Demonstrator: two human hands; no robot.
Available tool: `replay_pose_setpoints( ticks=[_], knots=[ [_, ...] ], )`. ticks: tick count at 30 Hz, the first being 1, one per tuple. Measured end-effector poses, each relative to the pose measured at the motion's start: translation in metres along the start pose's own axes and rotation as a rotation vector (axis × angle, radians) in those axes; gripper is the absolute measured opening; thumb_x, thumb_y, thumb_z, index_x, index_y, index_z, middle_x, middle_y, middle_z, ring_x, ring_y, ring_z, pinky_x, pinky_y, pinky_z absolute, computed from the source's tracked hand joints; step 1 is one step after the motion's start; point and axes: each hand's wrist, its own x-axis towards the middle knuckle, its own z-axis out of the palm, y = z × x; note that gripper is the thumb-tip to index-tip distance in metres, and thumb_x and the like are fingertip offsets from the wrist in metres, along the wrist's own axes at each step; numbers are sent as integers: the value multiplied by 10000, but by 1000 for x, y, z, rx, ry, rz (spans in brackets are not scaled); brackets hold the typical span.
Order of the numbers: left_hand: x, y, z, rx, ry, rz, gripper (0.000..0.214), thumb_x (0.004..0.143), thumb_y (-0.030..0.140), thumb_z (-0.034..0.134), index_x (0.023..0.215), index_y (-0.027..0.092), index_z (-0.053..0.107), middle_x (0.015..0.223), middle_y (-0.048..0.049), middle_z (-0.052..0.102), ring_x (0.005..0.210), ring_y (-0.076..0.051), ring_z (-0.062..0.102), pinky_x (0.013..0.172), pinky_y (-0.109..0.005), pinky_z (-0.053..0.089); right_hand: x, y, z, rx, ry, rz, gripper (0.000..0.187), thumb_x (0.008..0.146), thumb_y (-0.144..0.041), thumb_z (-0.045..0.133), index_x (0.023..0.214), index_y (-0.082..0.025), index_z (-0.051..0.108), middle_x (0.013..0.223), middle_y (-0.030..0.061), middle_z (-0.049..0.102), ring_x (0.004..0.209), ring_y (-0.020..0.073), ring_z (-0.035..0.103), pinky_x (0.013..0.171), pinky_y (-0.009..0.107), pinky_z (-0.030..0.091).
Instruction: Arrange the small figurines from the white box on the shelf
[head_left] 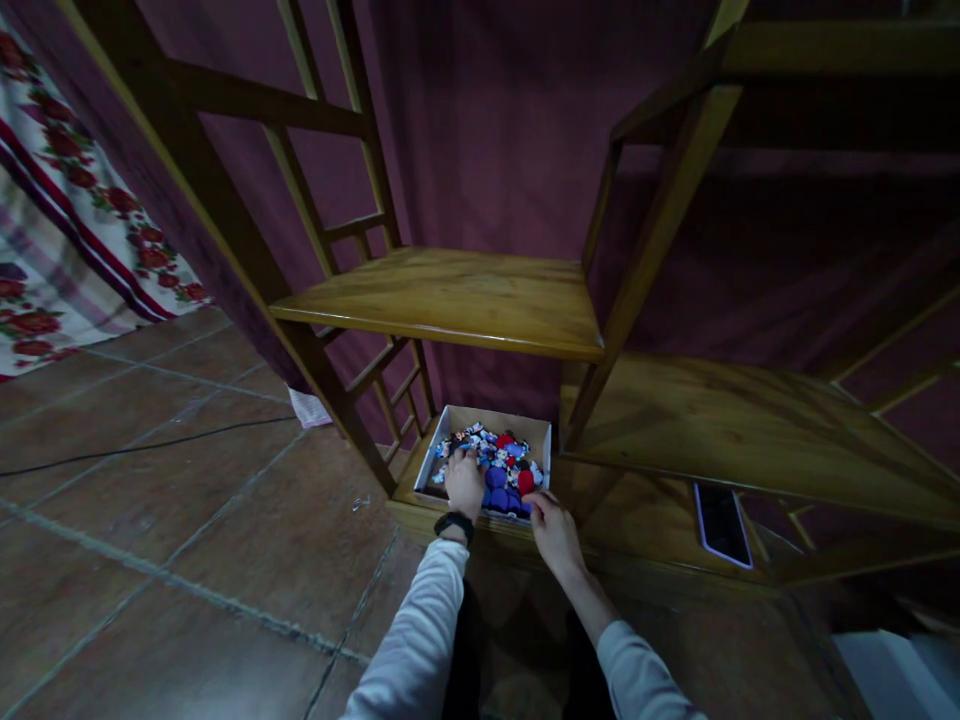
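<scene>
A shallow cardboard box [536, 432] sits on the lowest board of a wooden shelf unit [465, 295]. It holds several small pieces [504, 470] in blue, red and white. My left hand [463, 482] rests inside the box on the pieces, fingers bent down into them; a dark watch is on that wrist. My right hand [553, 530] is at the box's near right corner, with its fingers curled against the rim. Whether either hand holds a piece is hidden.
A phone [721, 524] with a pale edge lies on the bottom board to the right of the box. A black cable [142, 446] runs over the tiled floor at left. A flowered cloth [67, 230] hangs at far left. A scrap of paper [309, 408] lies by the shelf leg.
</scene>
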Motion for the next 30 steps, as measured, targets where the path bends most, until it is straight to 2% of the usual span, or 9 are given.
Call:
replay_pose_setpoints(
  ticks=[4, 7, 9, 11, 14, 16, 22, 27, 30],
  knots=[
    [-2, -2, 0, -51, 16, 18, 228, 754, 190, 564, 981, 172, 551, 1110, -123, 542, 1083, -256, 493, 872, -337, 366, 2, -3, 2, -32, -21, -6, 335, 772, -68, 399, 912, -252, 642, 983, 10, 643, 858, 152, 631, 824, 250, 453],
    [-1, -4, -6, -206, 14, -60, 195, 729, 179, 599, 914, 190, 540, 999, -95, 589, 998, -235, 543, 842, -328, 381, 3, -3, 3, -30, -14, -13, 333, 778, -75, 402, 916, -257, 644, 975, 10, 643, 858, 155, 632, 821, 255, 457],
    [-1, -4, -11, -428, 27, -150, 183, 709, 186, 628, 862, 195, 529, 866, -60, 607, 876, -206, 583, 778, -307, 406, 3, -3, 3, -19, 7, -16, 339, 778, -79, 403, 938, -259, 641, 978, 11, 645, 865, 159, 634, 819, 263, 464],
    [-2, -2, -14, -769, 38, -274, 206, 674, 209, 669, 797, 190, 505, 731, -16, 584, 737, -168, 591, 704, -280, 427, 3, -4, 3, 3, 40, -23, 352, 780, -86, 404, 985, -263, 629, 1002, 11, 646, 883, 165, 633, 825, 273, 471],
    [-13, 5, -16, -1300, -81, -467, 321, 587, 241, 736, 743, 182, 461, 614, 36, 527, 563, -114, 552, 606, -255, 439, 2, -9, 2, 54, 87, -37, 378, 803, -107, 391, 1080, -273, 588, 1071, 12, 635, 931, 170, 625, 850, 289, 474],
    [-24, 10, -15, -1469, -165, -508, 380, 530, 242, 765, 744, 181, 456, 584, 56, 509, 501, -92, 521, 553, -238, 425, 1, -14, 2, 83, 113, -45, 396, 824, -127, 376, 1147, -274, 551, 1131, 21, 611, 980, 175, 610, 879, 304, 468],
    [-49, 25, -8, -1398, -138, -392, 314, 535, 210, 724, 713, 174, 467, 565, 70, 480, 475, -67, 463, 503, -211, 373, -2, -21, 8, 152, 96, -112, 516, 801, -125, 405, 1296, -267, 434, 1285, 44, 506, 1134, 193, 527, 958, 338, 440],
    [-55, 30, -5, -1329, -77, -339, 228, 558, 140, 673, 711, 169, 507, 639, 52, 505, 589, -81, 475, 603, -222, 393, -2, -21, 20, 162, 50, -156, 542, 782, -122, 436, 1307, -253, 437, 1340, 54, 458, 1211, 205, 460, 1023, 368, 384],
    [-57, 30, -7, -1357, -127, -296, 176, 604, 181, 648, 745, 166, 543, 690, 23, 545, 660, -103, 511, 656, -237, 412, 0, -22, 24, 176, 73, -115, 529, 785, -171, 475, 1308, -237, 435, 1337, 72, 459, 1223, 221, 447, 1022, 385, 380]
  ],
)
